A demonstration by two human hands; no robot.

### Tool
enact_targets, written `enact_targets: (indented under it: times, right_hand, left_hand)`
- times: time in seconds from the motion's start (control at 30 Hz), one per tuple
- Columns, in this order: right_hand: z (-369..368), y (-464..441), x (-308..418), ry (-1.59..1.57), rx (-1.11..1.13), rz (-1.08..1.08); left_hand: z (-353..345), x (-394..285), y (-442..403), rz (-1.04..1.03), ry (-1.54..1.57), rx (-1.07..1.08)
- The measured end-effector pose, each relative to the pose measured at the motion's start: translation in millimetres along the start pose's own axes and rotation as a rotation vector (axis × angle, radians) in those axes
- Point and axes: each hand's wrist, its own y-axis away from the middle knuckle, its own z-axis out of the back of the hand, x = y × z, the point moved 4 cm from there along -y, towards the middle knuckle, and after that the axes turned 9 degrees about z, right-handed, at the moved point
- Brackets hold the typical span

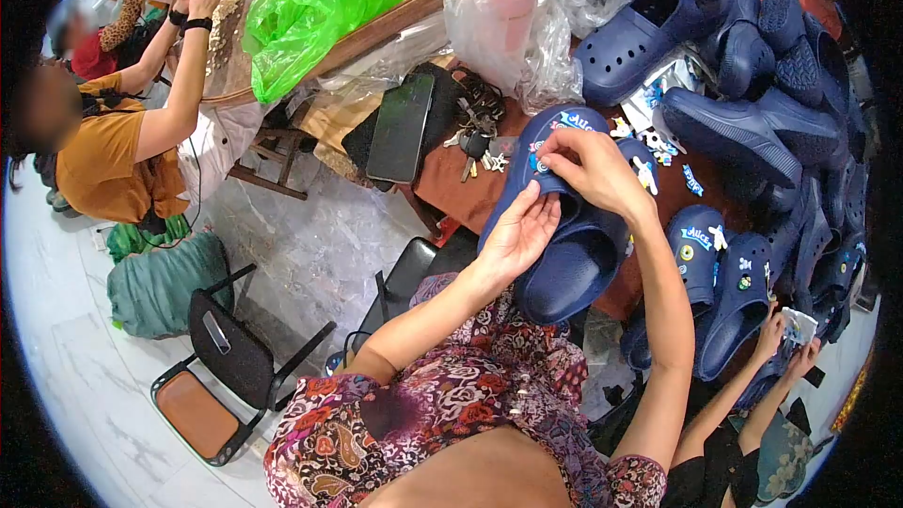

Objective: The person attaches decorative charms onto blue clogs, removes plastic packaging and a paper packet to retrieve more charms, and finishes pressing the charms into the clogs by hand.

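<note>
A navy clog (513, 190) lies in front of me, with an "Alice" charm and several small charms on its toe. My right hand (602, 174) is over the toe, thumb and fingertips pinched on a small blue-and-white shoe charm (540, 162). At the clog's opening, my left hand (525, 229) is palm up, its thumb and curled fingers at the rim; part of its hold is hidden. Another navy clog (572, 273) sits close beside it, nearer my lap. Loose shoe charms (658, 141) are scattered right of my right hand.
Many navy clogs (734, 127) are piled on the right, beside decorated ones (698, 259). A phone (401, 127) and keys (475, 146) lie left. Behind are a green plastic bag (320, 9) and wrapped roll (494, 14). Another person's hands (785, 343) hold a small packet. A chair (230, 357) stands left.
</note>
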Motion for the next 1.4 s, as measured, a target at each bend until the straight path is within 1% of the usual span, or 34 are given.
enact_targets:
  times: [0.07, 0.17, 0.23, 0.37, 0.43, 0.53, 0.6, 0.83, 0.97, 1.03, 1.13, 1.2, 1.27, 1.33, 1.4]
  right_hand:
    - [-1.7, -2.4, 0.9, 0.048, 0.012, 0.027]
    - [-3.4, -3.8, 0.3, 0.057, 0.034, -0.006]
    - [-4.0, -3.8, 1.0, 0.077, 0.023, 0.051]
    - [-7.1, -4.8, 0.3, 0.120, 0.055, 0.031]
    - [-8.6, -6.3, 2.6, 0.190, 0.064, 0.053]
    - [-10.0, -7.6, 3.3, 0.211, 0.069, 0.060]
    - [-10.1, -8.1, 2.0, 0.206, 0.074, 0.065]
    - [-12.0, -5.6, 3.8, 0.223, 0.043, 0.066]
    - [-12.1, 4.0, 11.5, 0.262, 0.033, 0.145]
    - [-12.1, 11.4, 13.0, 0.272, -0.055, 0.190]
    - [-12.0, 20.7, 16.0, 0.281, -0.111, 0.145]
    - [-11.5, 27.5, 20.4, 0.314, -0.139, 0.143]
    - [-11.3, 30.8, 21.5, 0.347, -0.166, 0.139]
    - [-12.9, 32.6, 22.8, 0.396, -0.171, 0.189]
    - [-13.5, 32.4, 22.2, 0.406, -0.163, 0.196]
  left_hand:
    - [0.5, 0.3, -0.2, -0.008, 0.003, -0.001]
    - [-1.9, 0.6, 1.1, -0.012, 0.010, 0.002]
    - [-2.5, 0.2, 1.0, -0.010, 0.015, 0.006]
    - [0.5, 1.0, 0.4, 0.004, 0.029, -0.002]
    - [2.0, 1.3, -0.7, 0.002, 0.028, -0.003]
    - [-0.8, 0.6, -1.5, 0.015, 0.075, 0.028]
    - [-3.6, 0.5, -1.7, 0.039, 0.197, -0.004]
    - [3.6, -2.4, -20.4, 0.002, 0.194, -0.068]
    - [2.8, -4.0, -19.4, -0.055, 0.119, -0.056]
    - [-5.0, -1.4, -16.1, -0.068, 0.093, -0.058]
    - [-7.8, -0.7, -14.8, -0.104, 0.051, -0.093]
    - [-6.2, -3.4, -17.0, -0.163, -0.001, -0.109]
    - [-7.6, -2.7, -16.7, -0.176, -0.023, -0.105]
    - [-9.6, -1.8, -17.9, -0.187, -0.047, -0.100]
    - [-10.8, -1.9, -19.7, -0.196, -0.061, -0.084]
